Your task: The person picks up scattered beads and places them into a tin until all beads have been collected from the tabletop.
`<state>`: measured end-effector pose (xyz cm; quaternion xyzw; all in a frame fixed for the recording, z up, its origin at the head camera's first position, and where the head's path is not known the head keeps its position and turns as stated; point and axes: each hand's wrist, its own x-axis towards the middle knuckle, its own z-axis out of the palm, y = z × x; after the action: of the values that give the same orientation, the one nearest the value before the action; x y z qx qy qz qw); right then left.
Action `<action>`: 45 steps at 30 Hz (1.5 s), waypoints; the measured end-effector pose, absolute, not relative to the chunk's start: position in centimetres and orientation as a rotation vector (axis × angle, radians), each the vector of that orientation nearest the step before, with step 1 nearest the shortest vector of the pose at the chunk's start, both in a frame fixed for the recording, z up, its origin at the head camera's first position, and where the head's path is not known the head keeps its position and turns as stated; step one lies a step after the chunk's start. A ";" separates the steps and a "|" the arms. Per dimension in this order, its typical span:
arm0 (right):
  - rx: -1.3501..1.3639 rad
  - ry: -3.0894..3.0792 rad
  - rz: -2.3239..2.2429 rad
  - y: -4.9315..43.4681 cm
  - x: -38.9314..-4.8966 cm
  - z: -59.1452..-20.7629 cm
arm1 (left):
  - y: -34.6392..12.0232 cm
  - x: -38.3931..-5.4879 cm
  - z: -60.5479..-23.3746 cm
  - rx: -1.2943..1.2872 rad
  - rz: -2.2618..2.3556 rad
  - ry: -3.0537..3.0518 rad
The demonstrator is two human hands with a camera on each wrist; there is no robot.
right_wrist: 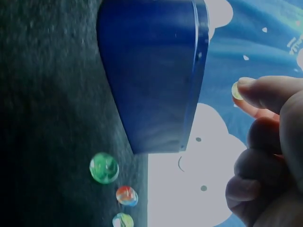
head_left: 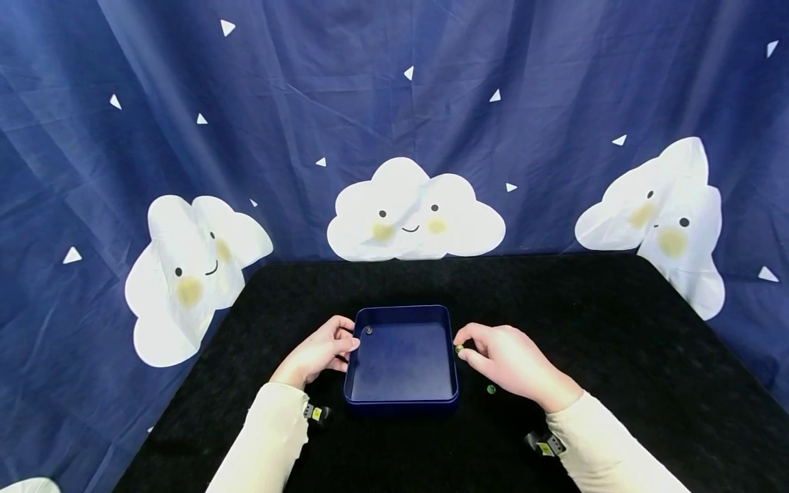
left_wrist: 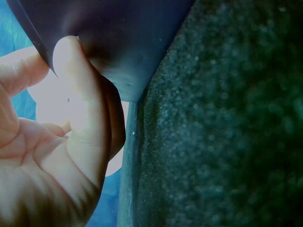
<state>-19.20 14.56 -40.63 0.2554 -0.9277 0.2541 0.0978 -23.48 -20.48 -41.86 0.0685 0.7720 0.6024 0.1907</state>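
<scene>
A shallow blue box (head_left: 403,359), open at the top, sits on the black cloth. My left hand (head_left: 323,349) grips its left wall, with the thumb at the rim and fingers on the outer side; the left wrist view shows the fingers (left_wrist: 78,90) against the wall. Beside the right rim, my right hand (head_left: 508,359) pinches a small yellowish marble (right_wrist: 236,91) between thumb and forefinger, raised above the rim's level in the right wrist view. One brownish marble (head_left: 368,331) lies inside the box at the back left corner.
On the cloth right of the box lies a green marble (right_wrist: 104,168). Past it in the right wrist view are a red and blue marble (right_wrist: 127,195) and a yellow-green one (right_wrist: 123,221). A blue curtain (head_left: 407,103) with white clouds hangs behind the table.
</scene>
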 end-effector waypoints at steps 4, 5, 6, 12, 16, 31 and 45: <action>0.816 -2.736 0.759 13.8 -18.8 -40.7 | -20.5 -23.4 -41.9 0.195 1.696 2.175; 0.833 -2.731 0.760 13.7 -18.7 -40.8 | -20.5 -23.4 -42.0 0.189 1.693 2.177; 0.844 -2.723 0.756 13.5 -18.7 -40.9 | -20.5 -23.5 -42.0 0.186 1.692 2.177; 0.878 -2.698 0.740 13.2 -18.5 -41.3 | -20.8 -24.2 -43.3 0.160 1.682 2.192; 0.878 -2.697 0.729 13.3 -18.6 -41.2 | -21.1 -24.7 -44.3 0.143 1.684 2.210; 0.821 -2.736 0.763 14.7 -19.3 -41.0 | -20.9 -24.3 -43.8 0.151 1.696 2.197; 0.601 -2.837 0.807 22.9 -22.2 -42.0 | -21.0 -24.3 -45.3 0.144 1.739 2.184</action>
<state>-22.17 22.91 -41.99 0.1994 -0.9404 0.2674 0.0657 -24.29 -21.02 -45.26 0.0509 0.7695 0.6128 0.1723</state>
